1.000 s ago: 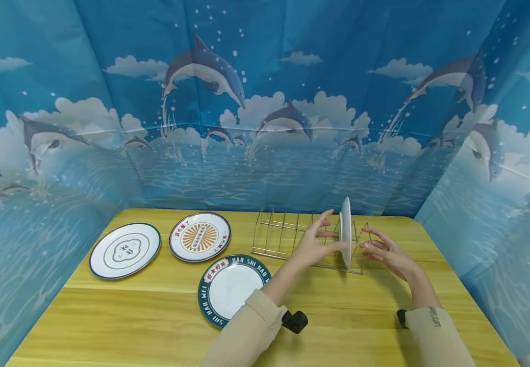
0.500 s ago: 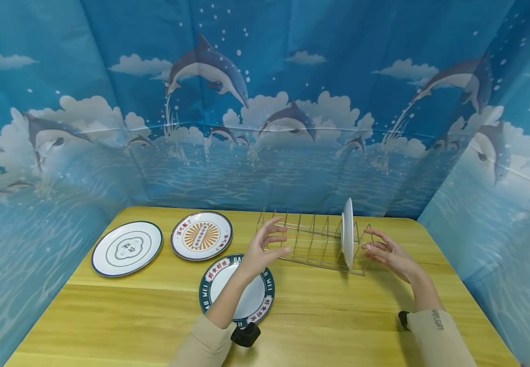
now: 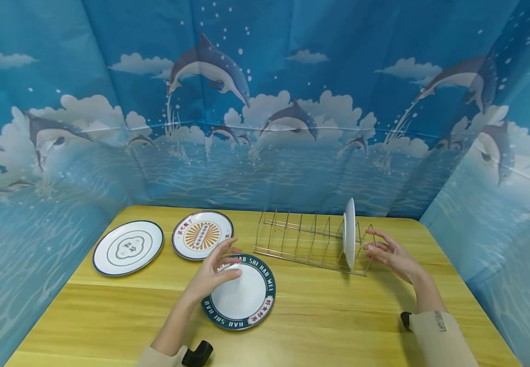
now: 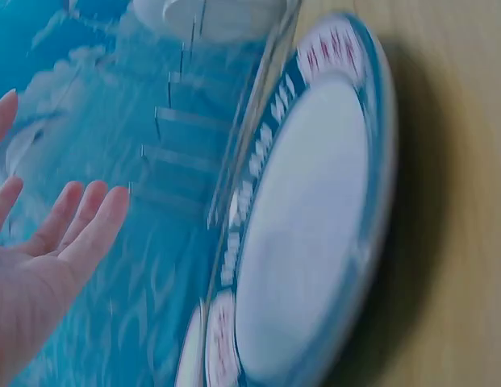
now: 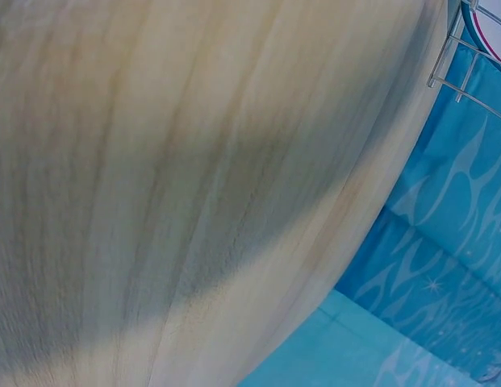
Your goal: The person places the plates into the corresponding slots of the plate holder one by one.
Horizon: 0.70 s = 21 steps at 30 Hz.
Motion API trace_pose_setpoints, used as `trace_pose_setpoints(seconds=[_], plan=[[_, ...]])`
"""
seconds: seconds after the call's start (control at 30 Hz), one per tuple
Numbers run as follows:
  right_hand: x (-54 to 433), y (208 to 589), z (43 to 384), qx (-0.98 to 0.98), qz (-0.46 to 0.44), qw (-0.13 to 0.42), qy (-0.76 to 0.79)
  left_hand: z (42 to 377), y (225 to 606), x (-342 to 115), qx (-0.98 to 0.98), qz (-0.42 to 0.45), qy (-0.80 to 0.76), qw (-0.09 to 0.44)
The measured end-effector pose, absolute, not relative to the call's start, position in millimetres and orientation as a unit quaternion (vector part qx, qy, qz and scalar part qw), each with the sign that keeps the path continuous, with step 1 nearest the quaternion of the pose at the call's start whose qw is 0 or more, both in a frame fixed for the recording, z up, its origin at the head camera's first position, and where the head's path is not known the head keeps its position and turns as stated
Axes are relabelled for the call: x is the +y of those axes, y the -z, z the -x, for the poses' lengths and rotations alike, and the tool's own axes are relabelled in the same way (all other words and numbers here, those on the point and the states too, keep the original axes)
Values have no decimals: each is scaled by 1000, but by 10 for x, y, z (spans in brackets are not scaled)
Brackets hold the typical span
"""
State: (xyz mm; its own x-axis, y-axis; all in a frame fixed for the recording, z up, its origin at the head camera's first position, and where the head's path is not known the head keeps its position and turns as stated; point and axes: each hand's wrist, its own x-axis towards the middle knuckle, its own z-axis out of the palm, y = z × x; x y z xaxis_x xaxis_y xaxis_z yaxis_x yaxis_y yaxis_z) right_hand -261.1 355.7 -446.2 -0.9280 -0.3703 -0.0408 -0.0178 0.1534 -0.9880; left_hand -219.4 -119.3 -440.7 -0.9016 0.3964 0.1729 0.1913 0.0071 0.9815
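Note:
My left hand [image 3: 211, 272] hovers over the upper left of a green-rimmed white plate [image 3: 242, 293], fingers spread and holding nothing. In the left wrist view the same plate [image 4: 306, 234] lies beside the open palm. A wire plate rack [image 3: 303, 239] stands at the back right, with one white plate [image 3: 349, 234] upright in its right part. At the rack's right end, my right hand [image 3: 395, 260] grips the end wire between thumb and fingers. The right wrist view does not include that hand, only a corner of the rack [image 5: 456, 81].
Two more plates lie flat on the left: a white plate with a cloud-shaped emblem [image 3: 128, 248] and one with an orange sunburst [image 3: 202, 235]. The wooden table [image 3: 320, 326] ends at a blue dolphin-print curtain [image 3: 191, 173] behind and at both sides.
My left hand has let go of the upright plate in the rack and moved left and toward me, over the green-rimmed plate. The right hand stays at the rack's end.

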Motion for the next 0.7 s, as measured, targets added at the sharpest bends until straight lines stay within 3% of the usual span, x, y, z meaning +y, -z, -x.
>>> trace_pose_setpoints(seconds=[0.5, 0.7], plan=[[3590, 4494, 2629, 753, 126, 132, 633, 2030, 4699, -1911, 758, -138, -636, 50], [3588, 4498, 2636, 756, 125, 132, 629, 2016, 4871, -2002, 767, -106, -627, 83]])
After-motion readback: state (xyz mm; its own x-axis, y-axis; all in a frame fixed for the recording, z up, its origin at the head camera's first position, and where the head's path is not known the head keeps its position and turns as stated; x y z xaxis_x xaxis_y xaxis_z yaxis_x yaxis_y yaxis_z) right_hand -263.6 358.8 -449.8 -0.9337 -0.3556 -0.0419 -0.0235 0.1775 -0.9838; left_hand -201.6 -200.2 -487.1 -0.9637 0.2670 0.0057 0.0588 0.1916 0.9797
